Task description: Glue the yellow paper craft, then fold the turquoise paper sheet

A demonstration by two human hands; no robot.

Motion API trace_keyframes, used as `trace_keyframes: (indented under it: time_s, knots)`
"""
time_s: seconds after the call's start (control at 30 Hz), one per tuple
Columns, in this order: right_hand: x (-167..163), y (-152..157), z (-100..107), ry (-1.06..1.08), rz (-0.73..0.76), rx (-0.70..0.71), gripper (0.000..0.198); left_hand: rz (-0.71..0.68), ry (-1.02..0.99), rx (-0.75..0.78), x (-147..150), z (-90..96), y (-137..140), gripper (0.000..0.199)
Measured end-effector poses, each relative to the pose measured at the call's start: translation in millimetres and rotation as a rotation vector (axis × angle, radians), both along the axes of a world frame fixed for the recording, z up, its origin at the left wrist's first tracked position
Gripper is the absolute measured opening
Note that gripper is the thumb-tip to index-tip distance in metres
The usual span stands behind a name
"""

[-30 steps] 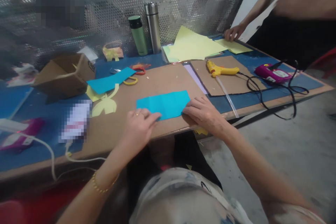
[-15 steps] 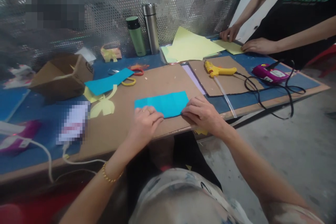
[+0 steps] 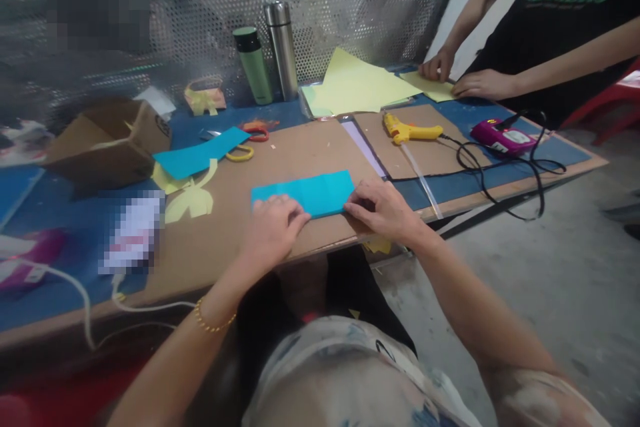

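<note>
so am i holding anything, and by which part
The nearer blue paper, along its near edge: left hand over the left part, right hand at the right corner. Whether they grip or only press it, I can't tell.

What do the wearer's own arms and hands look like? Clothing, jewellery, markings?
Grip: bare left hand and bare right hand, no gloves. Left wrist wears a gold-coloured beaded bracelet; right wrist, nothing visible. Both forearms uncovered; a pale fabric sleeve shows higher on the right arm. No cables attached.
</note>
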State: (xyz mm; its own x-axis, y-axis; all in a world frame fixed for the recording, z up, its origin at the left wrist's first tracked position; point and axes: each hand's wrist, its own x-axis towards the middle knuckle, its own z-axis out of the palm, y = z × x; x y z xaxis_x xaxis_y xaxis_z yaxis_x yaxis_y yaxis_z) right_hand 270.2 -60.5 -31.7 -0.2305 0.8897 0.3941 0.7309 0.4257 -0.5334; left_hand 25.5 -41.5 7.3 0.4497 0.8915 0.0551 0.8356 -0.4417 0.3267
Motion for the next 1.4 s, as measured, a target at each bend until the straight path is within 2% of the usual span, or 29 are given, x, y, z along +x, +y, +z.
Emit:
trace_keyframes:
  time_s: [0.1,0.2,0.43,0.73,1.03,1.13,1.3,1.4]
  knots:
    - [-1.6,1.2,4.8,0.005,-0.050,-0.093,0.018,0.013,0.027,-0.026,3.2,1.3,2.1,0.023]
    - [-3.9,2.0,8.9,-0.025,-0.091,-0.128,0.016,0.030,0.045,-0.034,4.9,1.7,4.6,0.025]
    - [-4.4,2.7,11.1,-0.053,-0.089,-0.131,0.015,0.046,0.076,-0.049,6.6,2.7,5.5,0.027]
    - [-0.2,5.5,3.9,-0.106,-0.044,-0.081,0.012,0.062,0.188,-0.094,13.6,9.9,8.3,0.028]
    - [-1.5,1.4,2.4,-0.076,-0.052,-0.065,0.007,0.051,0.214,-0.055,14.3,11.1,7.0,0.026]
    - [-2.0,-0.4,-1.9,-0.095,-0.070,-0.014,0.006,0.040,0.234,-0.052,14.5,12.3,8.2,0.027]
    - [-2.6,-3.6,-12.7,-0.119,-0.139,0.133,0.023,0.027,0.257,-0.079,16.2,16.8,10.6,0.029]
    - [-4.1,-5.3,-11.3,-0.189,-0.125,0.215,0.022,0.015,0.251,-0.074,16.7,19.6,11.2,0.032]
